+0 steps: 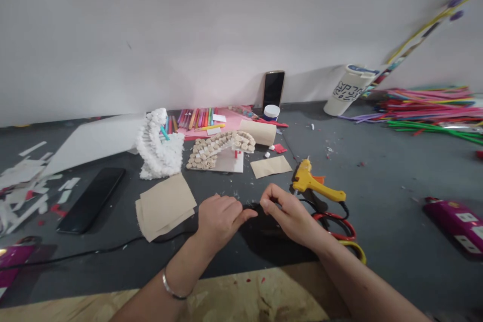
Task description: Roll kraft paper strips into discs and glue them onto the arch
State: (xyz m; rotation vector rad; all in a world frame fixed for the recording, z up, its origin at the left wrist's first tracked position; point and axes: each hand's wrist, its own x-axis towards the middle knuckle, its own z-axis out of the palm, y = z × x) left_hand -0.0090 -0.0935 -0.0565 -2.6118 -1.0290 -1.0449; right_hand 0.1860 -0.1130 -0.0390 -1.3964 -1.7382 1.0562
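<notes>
My left hand [222, 219] is over the near part of the dark table, fingers curled under and thumb stretched to the right. My right hand [287, 211] faces it a short gap away, with its fingers bent in and the thumb close to the index finger. Whatever either hand may hold is hidden or too small to name. Left of my left hand lie squares of tan paper [166, 204]. Beyond my hands stands an arched piece made of rolled paper coils [215, 148] on a white card. A tan strip of paper [270, 166] lies beyond my right hand.
A yellow glue gun [319, 186] and scissors with red and yellow handles [352, 244] lie by my right forearm. A white fluffy model [160, 148], a dark phone [92, 201], a cup [347, 91] and pipe cleaners [430, 108] surround the work area. A black cable [101, 250] crosses the left.
</notes>
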